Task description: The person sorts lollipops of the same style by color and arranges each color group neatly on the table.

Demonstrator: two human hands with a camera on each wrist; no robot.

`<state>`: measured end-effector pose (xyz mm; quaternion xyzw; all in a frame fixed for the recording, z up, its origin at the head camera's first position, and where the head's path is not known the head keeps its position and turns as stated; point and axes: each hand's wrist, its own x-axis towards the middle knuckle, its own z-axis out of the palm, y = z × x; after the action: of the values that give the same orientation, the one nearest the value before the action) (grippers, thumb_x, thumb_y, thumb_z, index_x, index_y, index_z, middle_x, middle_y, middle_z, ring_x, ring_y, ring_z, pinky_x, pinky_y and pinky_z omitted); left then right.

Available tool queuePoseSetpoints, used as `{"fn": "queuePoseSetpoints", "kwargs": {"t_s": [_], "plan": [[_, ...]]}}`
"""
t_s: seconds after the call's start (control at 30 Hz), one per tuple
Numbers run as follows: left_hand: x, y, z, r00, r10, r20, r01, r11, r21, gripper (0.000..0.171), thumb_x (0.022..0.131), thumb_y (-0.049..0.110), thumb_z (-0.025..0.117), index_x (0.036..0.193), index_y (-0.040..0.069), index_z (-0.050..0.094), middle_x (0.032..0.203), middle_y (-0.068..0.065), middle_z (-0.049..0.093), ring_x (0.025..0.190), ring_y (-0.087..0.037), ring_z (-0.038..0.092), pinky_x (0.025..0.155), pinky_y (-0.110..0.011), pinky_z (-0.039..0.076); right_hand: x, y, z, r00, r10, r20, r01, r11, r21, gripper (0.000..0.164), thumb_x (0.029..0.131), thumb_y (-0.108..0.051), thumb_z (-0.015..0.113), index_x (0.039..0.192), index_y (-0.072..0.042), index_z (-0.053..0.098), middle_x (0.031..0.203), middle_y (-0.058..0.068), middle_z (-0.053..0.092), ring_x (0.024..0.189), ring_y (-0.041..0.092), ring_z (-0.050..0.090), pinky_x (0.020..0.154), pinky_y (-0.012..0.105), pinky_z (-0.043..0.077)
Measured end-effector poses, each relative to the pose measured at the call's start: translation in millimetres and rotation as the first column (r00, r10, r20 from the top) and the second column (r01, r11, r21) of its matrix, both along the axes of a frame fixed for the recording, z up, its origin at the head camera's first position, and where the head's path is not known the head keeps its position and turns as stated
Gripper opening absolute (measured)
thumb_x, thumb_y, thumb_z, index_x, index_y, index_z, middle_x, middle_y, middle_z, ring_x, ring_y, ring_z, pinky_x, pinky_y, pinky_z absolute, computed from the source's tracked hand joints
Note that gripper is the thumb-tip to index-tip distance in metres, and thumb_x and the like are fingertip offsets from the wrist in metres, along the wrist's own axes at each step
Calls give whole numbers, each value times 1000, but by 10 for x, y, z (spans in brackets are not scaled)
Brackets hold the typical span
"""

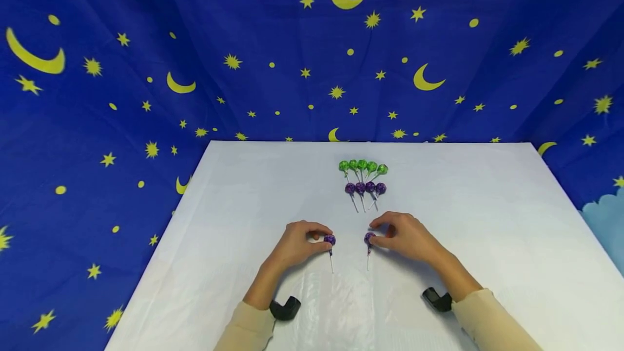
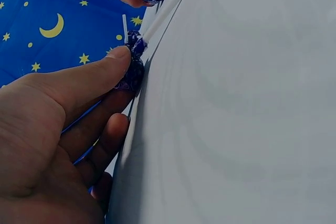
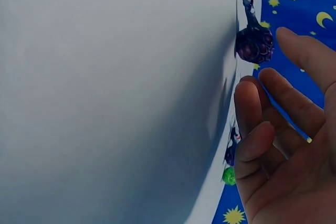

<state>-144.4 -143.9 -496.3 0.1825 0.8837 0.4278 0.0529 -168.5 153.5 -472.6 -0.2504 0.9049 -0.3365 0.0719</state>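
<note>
My left hand (image 1: 298,244) pinches the wrapped head of a purple lollipop (image 1: 329,239) between thumb and fingers, and its white stick points toward me. To the right, a second purple lollipop (image 1: 368,238) lies on the white table beside my right hand (image 1: 408,236). In the right wrist view, the thumb and fingers of that hand are spread around this lollipop's head (image 3: 255,46), with a gap between them. Farther back lies a row of several purple lollipops (image 1: 360,188), and behind it a row of several green lollipops (image 1: 362,164).
The white table (image 1: 234,188) has a glossy cover. Blue cloth (image 1: 273,31) with yellow moons and stars hangs behind it and along both sides. A black wrist device (image 1: 285,309) sits under the left wrist, another black device (image 1: 437,300) by the right.
</note>
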Motion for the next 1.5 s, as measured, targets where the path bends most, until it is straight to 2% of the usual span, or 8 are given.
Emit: {"fn": "queuePoseSetpoints", "kwargs": {"t_s": [0.27,0.73,1.1,1.37,1.5], "plan": [[-11,10,-25,1000,6,12,-6,1000,9,24,80,31,80,102,22,75,82,10,63,78,-11,56,74,-30,45,33,-20,-37,999,-19,-26,20,999,28,24,79,-25,80,101,-18,73,85,-10,63,68,6,53,60,27,45],[3,17,-42,1000,20,7,-20,1000,6,25,80,33,80,102,23,75,82,13,62,77,-11,56,72,-30,45,28,-21,-66,1000,-9,-23,9,1000,9,22,79,-25,81,98,-17,73,81,-12,62,66,7,52,59,26,45],[-8,21,-37,995,77,67,-80,995,54,23,79,33,80,101,28,75,81,14,63,77,-8,57,69,-30,44,20,-23,-56,1000,-13,-22,14,1000,15,20,80,-26,80,97,-18,73,79,-13,61,65,7,52,59,27,45],[-76,39,-4,990,97,99,-105,991,83,24,79,33,80,102,28,74,83,13,65,78,-9,59,72,-32,46,20,-27,-53,999,-33,2,33,999,18,19,79,-27,80,96,-19,73,79,-12,61,65,9,52,59,28,45],[-103,57,29,989,115,92,-123,989,85,24,78,35,80,101,28,75,80,11,65,76,-9,59,71,-32,46,22,-31,-54,999,-34,6,33,999,16,19,80,-27,80,96,-20,73,79,-13,61,66,9,52,59,28,44]]}}
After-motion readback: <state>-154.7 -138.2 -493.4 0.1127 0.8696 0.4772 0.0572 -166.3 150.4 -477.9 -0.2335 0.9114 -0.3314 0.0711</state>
